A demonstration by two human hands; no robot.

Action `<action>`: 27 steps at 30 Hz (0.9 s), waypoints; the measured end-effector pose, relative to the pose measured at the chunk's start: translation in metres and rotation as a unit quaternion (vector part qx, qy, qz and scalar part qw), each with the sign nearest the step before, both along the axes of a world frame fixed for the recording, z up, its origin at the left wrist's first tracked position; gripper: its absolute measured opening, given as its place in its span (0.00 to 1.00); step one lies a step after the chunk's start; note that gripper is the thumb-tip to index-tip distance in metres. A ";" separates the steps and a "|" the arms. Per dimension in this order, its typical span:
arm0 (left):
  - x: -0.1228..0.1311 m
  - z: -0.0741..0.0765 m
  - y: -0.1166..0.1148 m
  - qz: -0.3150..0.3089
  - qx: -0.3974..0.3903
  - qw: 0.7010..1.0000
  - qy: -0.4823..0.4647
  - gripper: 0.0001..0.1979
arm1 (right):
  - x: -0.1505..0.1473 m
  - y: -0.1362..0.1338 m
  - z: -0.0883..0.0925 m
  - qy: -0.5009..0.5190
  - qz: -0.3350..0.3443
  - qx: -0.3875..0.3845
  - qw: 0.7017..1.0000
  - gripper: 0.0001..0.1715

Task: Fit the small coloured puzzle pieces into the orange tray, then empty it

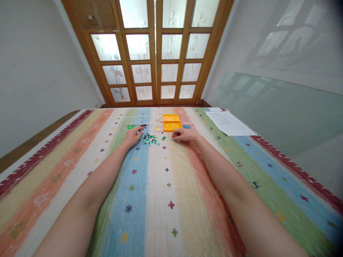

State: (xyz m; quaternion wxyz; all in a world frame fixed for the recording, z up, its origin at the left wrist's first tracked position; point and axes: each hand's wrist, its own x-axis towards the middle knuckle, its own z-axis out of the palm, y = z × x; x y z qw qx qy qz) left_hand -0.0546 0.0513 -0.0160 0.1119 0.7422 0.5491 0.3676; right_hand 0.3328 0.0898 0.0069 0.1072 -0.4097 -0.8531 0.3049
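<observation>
My left hand [133,136] reaches to the near edge of a clear compartment of small dark pieces [144,126]; its thumb and forefinger are apart, with nothing visible between them. Just right of it, a loose pile of small multicoloured pieces [150,139] lies on the cloth. A smaller cluster of pieces [164,138] sits between the pile and my right hand [184,135]. The fingers of that hand are curled together in a pinch, low over the cloth. A tiny blue bit shows at their tips, too small to tell whether it is held.
An open orange-yellow box [172,125] stands beyond my hands. Clear compartments beside it hold green pieces [130,126], yellow pieces [157,128] and blue pieces [187,126]. Written paper sheets [227,122] lie at the back right of the striped tablecloth [160,200].
</observation>
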 end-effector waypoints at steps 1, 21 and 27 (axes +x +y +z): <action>0.001 0.000 0.000 0.000 0.000 1.000 0.000 0.17 | -0.002 0.000 -0.002 -0.007 0.003 0.006 1.000 0.12; 0.031 0.013 -0.016 -0.119 0.033 0.984 0.130 0.12 | 0.025 0.006 -0.006 0.143 -0.348 0.267 0.887 0.10; 0.019 0.012 -0.011 -0.154 0.020 0.983 0.102 0.13 | 0.031 0.007 -0.013 0.104 -0.377 0.256 0.884 0.12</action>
